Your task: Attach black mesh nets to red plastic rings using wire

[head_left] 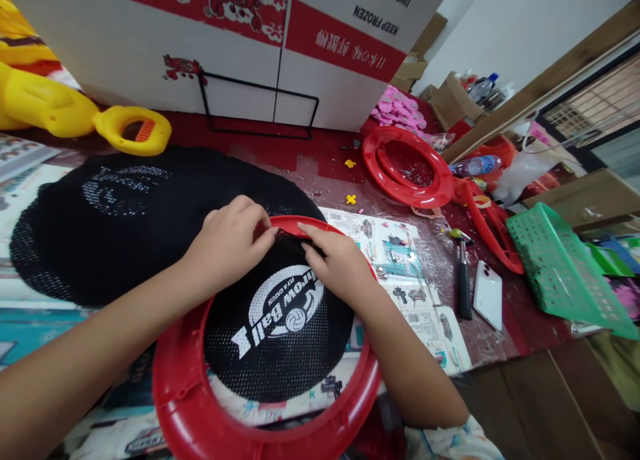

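Note:
A red plastic ring lies in front of me on printed cardboard. Over its opening rests a black mesh disc with white "Throw Ball" lettering; its near edge falls short of the ring's rim. At the far side of the ring, my left hand pinches the mesh edge against the rim. Just right of it, my right hand grips the same edge, thumb and fingers closed at the rim. The fingertips partly hide the edge. More black mesh fabric lies to the left, partly under my left forearm.
A large white and red carton stands behind, with a black wire frame before it. Yellow plastic toys lie at left. Rightward are red rings, a hammer, a white phone and a green basket.

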A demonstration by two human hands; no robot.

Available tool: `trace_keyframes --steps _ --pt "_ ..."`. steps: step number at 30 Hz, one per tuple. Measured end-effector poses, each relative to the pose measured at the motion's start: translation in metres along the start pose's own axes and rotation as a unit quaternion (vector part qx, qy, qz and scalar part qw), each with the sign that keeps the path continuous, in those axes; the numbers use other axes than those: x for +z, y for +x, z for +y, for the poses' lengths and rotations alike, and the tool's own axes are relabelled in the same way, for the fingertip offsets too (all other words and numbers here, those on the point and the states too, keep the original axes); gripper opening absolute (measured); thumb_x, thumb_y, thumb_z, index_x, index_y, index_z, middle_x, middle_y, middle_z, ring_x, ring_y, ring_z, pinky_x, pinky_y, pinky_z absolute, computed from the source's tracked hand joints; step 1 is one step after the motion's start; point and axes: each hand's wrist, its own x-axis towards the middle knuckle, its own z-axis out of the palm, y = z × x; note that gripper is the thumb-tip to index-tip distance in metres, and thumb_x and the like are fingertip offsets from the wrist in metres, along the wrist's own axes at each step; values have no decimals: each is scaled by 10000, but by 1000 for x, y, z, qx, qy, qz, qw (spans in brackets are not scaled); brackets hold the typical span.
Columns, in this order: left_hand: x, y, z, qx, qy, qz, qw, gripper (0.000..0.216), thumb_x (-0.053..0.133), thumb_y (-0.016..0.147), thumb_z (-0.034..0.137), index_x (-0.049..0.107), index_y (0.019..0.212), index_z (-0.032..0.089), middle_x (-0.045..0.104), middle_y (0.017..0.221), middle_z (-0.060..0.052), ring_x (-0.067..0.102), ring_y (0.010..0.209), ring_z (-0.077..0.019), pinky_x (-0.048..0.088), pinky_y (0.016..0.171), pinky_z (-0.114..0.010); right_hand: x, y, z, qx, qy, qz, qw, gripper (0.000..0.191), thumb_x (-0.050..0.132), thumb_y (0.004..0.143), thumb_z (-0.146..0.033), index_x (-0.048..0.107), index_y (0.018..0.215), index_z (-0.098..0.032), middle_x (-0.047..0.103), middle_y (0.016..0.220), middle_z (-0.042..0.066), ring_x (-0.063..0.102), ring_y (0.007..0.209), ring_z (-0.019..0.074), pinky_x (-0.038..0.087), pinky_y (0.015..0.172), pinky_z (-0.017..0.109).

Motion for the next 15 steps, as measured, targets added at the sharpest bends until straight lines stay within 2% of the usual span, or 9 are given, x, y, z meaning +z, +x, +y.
trace_keyframes --steps 3,5,7,11,15 --pt "0 -5 -4 83 -35 20 996 226 456 873 332 574 993 179 587 1124 -121 564 1090 -276 449 943 -459 1 -6 9 -28 71 50 996 348 455 920 -195 634 1218 -183 729 1056 50 666 905 149 501 832 269" --pt "2 -10 -6 172 -62 25 983 218 449 901 305 598 998 179 550 1226 -127 532 1167 -261 431 997 -454 3 -7 14 -53 90 62 993 347 450 901 -146 671 1162 -209 741 993 28 669 854 130 505 808 251" --pt "5 -13 -9 229 -59 19 971 243 440 921 283 631 1013 164 528 1270 -135 521 1192 -261 434 1013 -453 5 -7 18 -73 91 65 991 356 446 877 -113 700 1106 -214 739 949 29 661 829 130 509 789 252" --pt "12 -15 -11 242 -26 31 969 310 451 929 268 638 1140 141 517 1302 -159 518 1202 -291 450 1010 -486 8 -5 20 -75 47 59 994 355 432 866 -115 708 1085 -150 715 876 78 633 795 158 519 760 283" --pt "15 -16 -13 244 11 29 969 333 453 928 272 640 1174 149 511 1317 -181 508 1215 -330 468 978 -529 8 -4 18 -73 30 70 994 374 398 886 -132 687 1124 -113 703 911 111 633 834 175 524 789 307"
